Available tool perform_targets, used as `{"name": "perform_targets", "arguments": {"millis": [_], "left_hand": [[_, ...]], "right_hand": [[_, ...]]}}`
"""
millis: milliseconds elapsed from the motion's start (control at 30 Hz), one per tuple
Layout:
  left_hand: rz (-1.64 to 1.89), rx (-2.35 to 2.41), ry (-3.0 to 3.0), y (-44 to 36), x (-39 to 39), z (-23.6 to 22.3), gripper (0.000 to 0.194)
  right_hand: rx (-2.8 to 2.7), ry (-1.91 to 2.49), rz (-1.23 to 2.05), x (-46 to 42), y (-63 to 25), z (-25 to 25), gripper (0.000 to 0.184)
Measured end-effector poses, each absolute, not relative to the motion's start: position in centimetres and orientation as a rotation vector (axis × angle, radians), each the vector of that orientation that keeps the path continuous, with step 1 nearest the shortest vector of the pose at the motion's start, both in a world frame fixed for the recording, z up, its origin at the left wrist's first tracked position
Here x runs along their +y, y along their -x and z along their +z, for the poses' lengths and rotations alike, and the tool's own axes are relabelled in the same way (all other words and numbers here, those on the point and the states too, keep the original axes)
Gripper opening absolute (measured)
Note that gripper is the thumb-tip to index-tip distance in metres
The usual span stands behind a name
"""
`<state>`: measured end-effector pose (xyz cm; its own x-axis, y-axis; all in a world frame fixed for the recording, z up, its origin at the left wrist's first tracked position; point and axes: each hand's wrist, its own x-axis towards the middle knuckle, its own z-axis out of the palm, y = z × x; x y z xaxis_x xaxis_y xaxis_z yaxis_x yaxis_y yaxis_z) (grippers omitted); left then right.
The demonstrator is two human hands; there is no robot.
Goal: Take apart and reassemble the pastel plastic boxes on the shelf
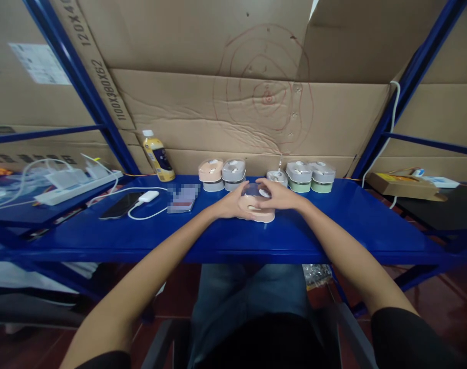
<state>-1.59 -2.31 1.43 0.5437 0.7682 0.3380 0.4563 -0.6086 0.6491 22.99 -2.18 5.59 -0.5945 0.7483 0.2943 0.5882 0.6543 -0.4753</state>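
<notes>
A peach-coloured container with a see-through upper part sits on the blue table in front of me. My left hand is wrapped round its left side. From the right, my right hand curls its fingers over the top and side of the same container. My fingers hide part of it. Just behind stand similar containers: a peach one stacked on a grey base, a grey stack beside it, and a clear-topped one partly behind my right hand. Two stacks with green bases stand further right.
On the left lie a phone, a white charger with cable and a blurred-out flat item. A yellow bottle stands at the back left, before a cardboard wall. Blue posts flank the table.
</notes>
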Motion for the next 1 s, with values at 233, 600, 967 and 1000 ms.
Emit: {"name": "perform_targets", "arguments": {"millis": [233, 600, 967, 1000], "left_hand": [[0.774, 0.934, -2.49, 1.7, -1.4, 0.5, 0.057], [1.02, 1.118, -2.459, 3.7, -0.7, 0.0, 0.062], [0.999, 1.169, -2.483, 3.3, -1.9, 0.1, 0.053], [0.974, 1.134, -2.51, 2.8, -2.4, 0.1, 0.052]], "right_hand": [[-2.27, 1.235, 0.534, -0.4, -28.8, 5.7, 0.073], [-2.26, 1.48, 0.429, -0.2, -29.8, 5.1, 0.085], [-2.213, 1.389, 0.343, 0.6, -30.2, 4.6, 0.086], [-2.201, 1.368, 0.337, 0.6, -30.1, 4.6, 0.086]]}}
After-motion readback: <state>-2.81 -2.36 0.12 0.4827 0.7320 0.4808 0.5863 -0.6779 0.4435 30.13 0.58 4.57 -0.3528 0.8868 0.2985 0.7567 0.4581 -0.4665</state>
